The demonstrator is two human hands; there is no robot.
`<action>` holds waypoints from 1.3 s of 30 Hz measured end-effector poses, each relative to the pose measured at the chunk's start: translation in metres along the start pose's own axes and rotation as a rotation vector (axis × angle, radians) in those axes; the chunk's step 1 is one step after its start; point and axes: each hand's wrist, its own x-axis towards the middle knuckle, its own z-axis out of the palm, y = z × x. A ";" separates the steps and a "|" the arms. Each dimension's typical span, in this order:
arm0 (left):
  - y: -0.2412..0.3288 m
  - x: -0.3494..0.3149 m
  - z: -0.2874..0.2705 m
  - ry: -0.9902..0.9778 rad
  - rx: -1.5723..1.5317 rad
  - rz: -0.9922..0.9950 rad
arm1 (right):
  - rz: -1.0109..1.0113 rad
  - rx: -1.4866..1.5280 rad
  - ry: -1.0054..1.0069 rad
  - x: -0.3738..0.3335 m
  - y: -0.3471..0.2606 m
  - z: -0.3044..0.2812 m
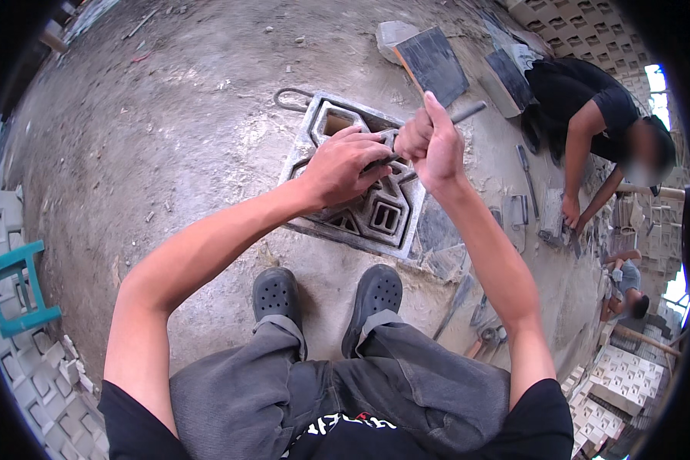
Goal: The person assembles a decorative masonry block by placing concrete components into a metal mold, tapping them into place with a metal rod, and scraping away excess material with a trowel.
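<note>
A square metal mould [417, 222] with a raised geometric pattern of cells lies on the ground in front of my feet. Over it, my right hand [431, 146] is closed in a fist round a dark bar [470, 112], whose far end sticks out up and to the right. My left hand [346, 165] curls round the bar's lower end, just above the mould's middle. Its fingers and thumb hide that end and part of the pattern. A bent metal loop handle [285, 93] stands out from the mould's far left corner.
Dark flat boards [432, 63] lie beyond the mould at the far right. A co-worker [590, 100] bends over a mould [550, 218] at the right. Hand tools [487, 337] lie near my right foot. Stacked pale blocks [50, 383] and a teal plastic stool [15, 290] stand left.
</note>
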 end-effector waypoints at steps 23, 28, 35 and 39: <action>-0.002 -0.010 -0.019 -0.202 -0.024 0.057 | -0.032 0.161 0.116 0.002 -0.014 -0.028; -0.001 -0.010 -0.017 -0.199 -0.003 0.040 | -0.305 -0.224 -0.202 -0.017 -0.007 0.013; -0.013 -0.019 -0.005 0.004 -0.178 0.139 | -0.666 -1.210 -0.847 -0.047 0.033 0.085; 0.009 -0.018 -0.022 0.141 0.099 0.127 | -0.848 -1.502 -0.973 -0.090 0.064 0.095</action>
